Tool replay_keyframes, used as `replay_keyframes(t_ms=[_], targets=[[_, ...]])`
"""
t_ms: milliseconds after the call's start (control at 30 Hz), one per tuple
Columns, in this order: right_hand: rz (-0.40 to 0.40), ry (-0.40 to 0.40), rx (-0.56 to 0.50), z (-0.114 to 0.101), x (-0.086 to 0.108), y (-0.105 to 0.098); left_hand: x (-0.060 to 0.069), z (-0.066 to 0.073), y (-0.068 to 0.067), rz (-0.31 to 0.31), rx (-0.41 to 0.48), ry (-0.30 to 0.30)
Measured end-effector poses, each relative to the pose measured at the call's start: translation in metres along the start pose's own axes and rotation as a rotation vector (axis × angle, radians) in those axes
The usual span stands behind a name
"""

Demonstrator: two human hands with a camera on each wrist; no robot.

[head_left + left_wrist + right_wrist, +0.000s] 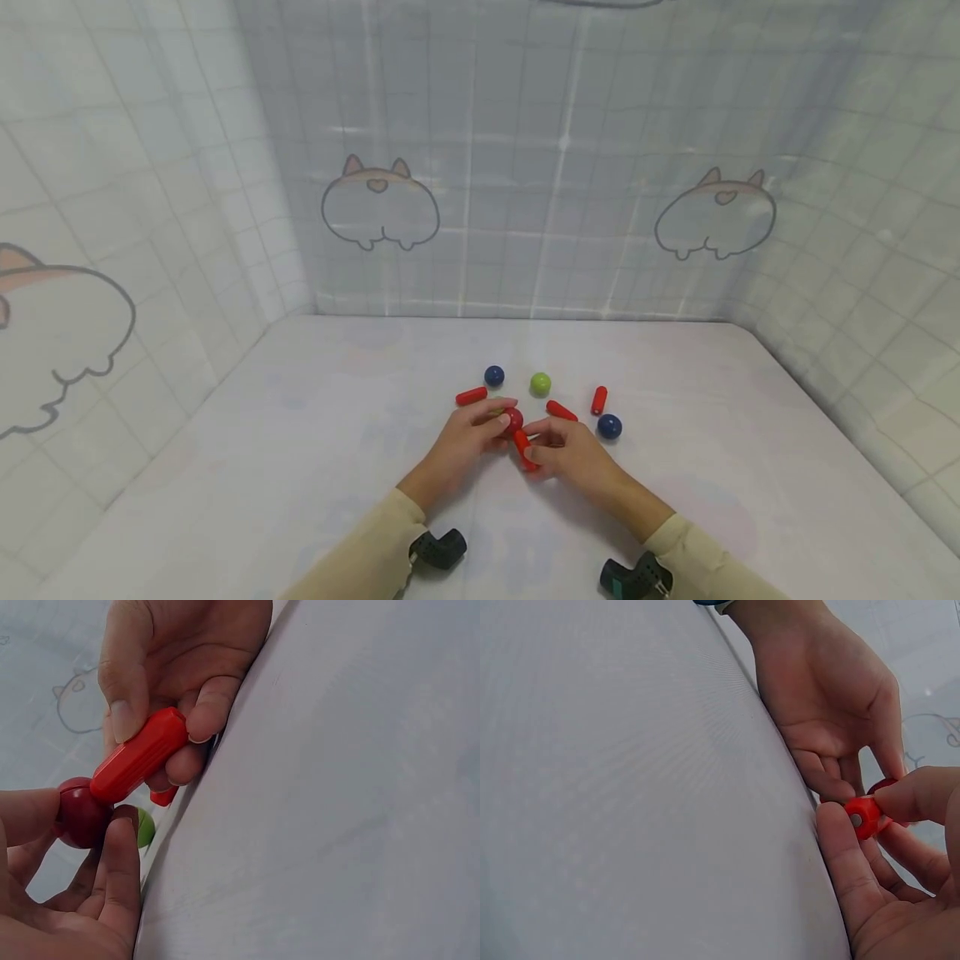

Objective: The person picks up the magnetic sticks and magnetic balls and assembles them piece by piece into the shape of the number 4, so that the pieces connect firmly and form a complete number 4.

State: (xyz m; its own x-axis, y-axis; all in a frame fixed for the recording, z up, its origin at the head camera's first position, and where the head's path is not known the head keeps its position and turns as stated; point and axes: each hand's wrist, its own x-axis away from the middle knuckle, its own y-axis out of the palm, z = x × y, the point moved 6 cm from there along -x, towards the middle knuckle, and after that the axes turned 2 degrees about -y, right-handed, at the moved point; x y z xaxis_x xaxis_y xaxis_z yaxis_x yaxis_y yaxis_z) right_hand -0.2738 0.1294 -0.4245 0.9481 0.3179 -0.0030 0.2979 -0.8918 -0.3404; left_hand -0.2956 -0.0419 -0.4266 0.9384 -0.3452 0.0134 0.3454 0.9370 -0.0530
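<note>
A dark red ball (pixel 513 419) is pinched between the thumb and fingers of my left hand (pixel 467 437). My right hand (pixel 570 454) grips a red ribbed rod (pixel 141 754) between thumb and fingers. One end of the rod meets the ball in the left wrist view. A round silver spot shows on the rod's other end (pixel 856 820) in the right wrist view. Just beyond the hands lie a red rod (pixel 472 396) on the left and another red rod (pixel 561 410) by the right hand's fingers.
On the white table (pixel 360 375) lie a dark blue ball (pixel 494 376) and a green ball (pixel 540 383) past the hands. A second dark blue ball (pixel 609 427) and a red rod (pixel 599 400) are to the right. Patterned sheeting (pixel 517 275) rises behind the table.
</note>
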Motion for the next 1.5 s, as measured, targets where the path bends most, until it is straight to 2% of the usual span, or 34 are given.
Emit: replay_keyframes(t_ms=[267,533,700,967,1167,1500], targets=[[0.005,0.007,-0.013,0.002,0.001,-0.002,-0.003,-0.001,0.001,0.067,-0.076,-0.027],[-0.046,-0.015,-0.083,-0.001,0.008,0.002,-0.002,-0.004,0.001,0.114,-0.055,-0.066],[-0.046,-0.024,-0.104,-0.003,0.011,0.001,0.000,-0.004,0.002,0.101,-0.033,-0.046],[-0.018,-0.004,-0.153,0.001,0.008,0.001,0.004,0.000,0.006,0.051,-0.166,-0.001],[-0.008,-0.002,-0.214,0.002,0.007,0.004,0.007,0.000,0.008,0.052,-0.212,-0.019],[-0.008,-0.035,-0.191,0.002,0.006,0.004,0.005,0.002,0.011,0.070,-0.220,-0.015]])
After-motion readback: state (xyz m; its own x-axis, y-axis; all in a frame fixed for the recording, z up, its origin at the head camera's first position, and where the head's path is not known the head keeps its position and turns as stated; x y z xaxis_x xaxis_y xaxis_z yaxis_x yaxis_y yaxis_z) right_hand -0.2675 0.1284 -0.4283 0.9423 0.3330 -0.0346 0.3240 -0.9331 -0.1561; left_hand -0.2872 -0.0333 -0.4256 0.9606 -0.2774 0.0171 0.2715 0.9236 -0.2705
